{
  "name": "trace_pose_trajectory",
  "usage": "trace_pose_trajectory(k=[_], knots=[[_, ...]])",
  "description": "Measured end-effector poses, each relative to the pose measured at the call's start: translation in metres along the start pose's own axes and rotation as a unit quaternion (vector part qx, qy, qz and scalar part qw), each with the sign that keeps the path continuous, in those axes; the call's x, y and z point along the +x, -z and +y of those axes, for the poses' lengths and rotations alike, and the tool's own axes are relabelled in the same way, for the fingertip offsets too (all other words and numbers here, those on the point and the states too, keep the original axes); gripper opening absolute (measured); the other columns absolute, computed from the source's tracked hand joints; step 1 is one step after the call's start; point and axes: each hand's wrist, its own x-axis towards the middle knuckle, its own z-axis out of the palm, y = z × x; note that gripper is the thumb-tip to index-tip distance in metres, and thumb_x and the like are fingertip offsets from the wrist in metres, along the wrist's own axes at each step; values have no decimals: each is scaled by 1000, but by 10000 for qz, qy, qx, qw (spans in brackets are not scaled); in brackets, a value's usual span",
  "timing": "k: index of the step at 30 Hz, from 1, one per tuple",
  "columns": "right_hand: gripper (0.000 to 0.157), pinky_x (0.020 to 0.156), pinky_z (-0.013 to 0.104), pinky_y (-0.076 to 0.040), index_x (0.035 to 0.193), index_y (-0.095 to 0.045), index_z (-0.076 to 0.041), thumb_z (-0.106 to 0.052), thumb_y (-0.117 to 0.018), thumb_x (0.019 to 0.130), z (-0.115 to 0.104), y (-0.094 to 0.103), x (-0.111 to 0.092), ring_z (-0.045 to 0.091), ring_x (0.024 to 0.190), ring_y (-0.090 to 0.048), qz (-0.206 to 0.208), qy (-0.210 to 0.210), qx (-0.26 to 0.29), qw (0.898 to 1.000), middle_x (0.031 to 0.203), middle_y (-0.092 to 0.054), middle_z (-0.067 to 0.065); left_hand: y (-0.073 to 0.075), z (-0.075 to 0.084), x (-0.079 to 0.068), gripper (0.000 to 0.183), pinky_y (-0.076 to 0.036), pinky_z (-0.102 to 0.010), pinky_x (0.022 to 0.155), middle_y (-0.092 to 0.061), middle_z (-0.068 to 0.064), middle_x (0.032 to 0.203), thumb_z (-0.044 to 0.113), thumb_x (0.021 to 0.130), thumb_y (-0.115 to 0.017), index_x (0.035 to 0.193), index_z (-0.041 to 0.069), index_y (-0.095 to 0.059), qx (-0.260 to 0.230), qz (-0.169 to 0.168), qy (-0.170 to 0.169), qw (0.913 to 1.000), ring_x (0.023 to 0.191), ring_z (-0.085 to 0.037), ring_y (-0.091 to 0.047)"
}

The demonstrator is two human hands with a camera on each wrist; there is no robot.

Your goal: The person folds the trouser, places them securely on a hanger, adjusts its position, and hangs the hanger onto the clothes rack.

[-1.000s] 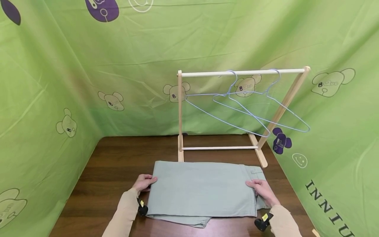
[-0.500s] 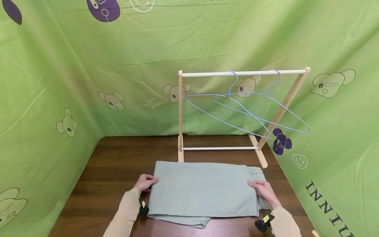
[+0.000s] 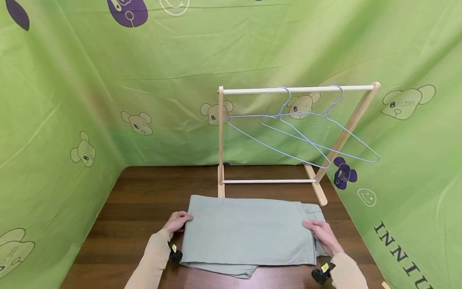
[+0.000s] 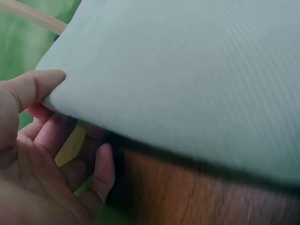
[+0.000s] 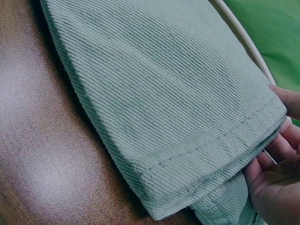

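Pale green trousers (image 3: 249, 230), folded over into a wide flat shape, lie near the front of the table. My left hand (image 3: 177, 221) pinches their left folded edge, thumb on top and fingers underneath. In the left wrist view that edge of cloth (image 4: 164, 84) stands lifted off the wood beside the thumb. The stitched hem on the right is gripped by my right hand (image 3: 321, 233), again with the thumb above. Beyond the hem, the waistband end with a belt loop (image 3: 313, 209) shows. The right wrist view has the layered hem (image 5: 211, 145) close up, my fingers partly under it.
A wooden rack (image 3: 267, 181) with a white top rail stands behind the trousers. Two lilac wire hangers (image 3: 281, 150) hang from it and overlap. Printed green cloth (image 3: 162, 80) surrounds the dark wooden table (image 3: 151, 188) at the back and sides.
My right hand and the hem in it have shifted very slightly to the right. Both hands keep their hold, and the rack and hangers stand as before.
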Motion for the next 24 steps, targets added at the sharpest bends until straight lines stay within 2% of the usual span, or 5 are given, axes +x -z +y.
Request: trace_pose_trajectory(k=[4, 7, 13, 19, 24], knots=[[19, 53, 20, -37, 83, -66, -11, -22, -62, 98, 0, 1, 0, 1, 49, -38, -16, 28, -7, 10000, 56, -45, -15, 0, 3, -1, 37, -52, -33, 72, -68, -11, 97, 13, 90, -69, 119, -8, -60, -513, -220, 81, 9984, 83, -14, -62], [20, 55, 20, -39, 83, -65, -11, -22, -61, 99, 0, 0, 0, 1, 51, -41, -50, 45, -35, 10000, 59, -49, -15, -1, 6, -3, 55, -56, -33, 77, -69, -16, 107, 10, 90, -69, 135, -13, -46, -1087, -628, 164, 9920, 87, -15, -66], [21, 56, 21, -39, 85, -66, -9, -23, -61, 100, -2, -2, 0, 2, 52, -41, -35, 8, -142, 9999, 60, -49, -14, -1, 5, -1, 38, -58, -28, 71, -72, 1, 87, 11, 97, -62, 125, -14, -56, -1594, -1360, 53, 9778, 79, -10, -69], [26, 56, 22, -36, 81, -64, -7, -26, -62, 99, -9, -7, 0, 4, 56, -40, 154, 122, -592, 9981, 60, -42, -13, 7, 7, -3, 42, -58, -28, 71, -72, 0, 90, 13, 100, -60, 129, -16, -55, -1464, -1136, -151, 9826, 80, -9, -68], [28, 55, 24, -37, 83, -64, -2, -26, -63, 97, -18, -19, 3, 7, 56, -43, 300, 497, -1376, 9888, 61, -45, -10, 18, 8, -4, 41, -56, -30, 72, -71, -1, 91, 13, 100, -59, 129, -15, -55, -1386, -669, -178, 9879, 81, -11, -66]])
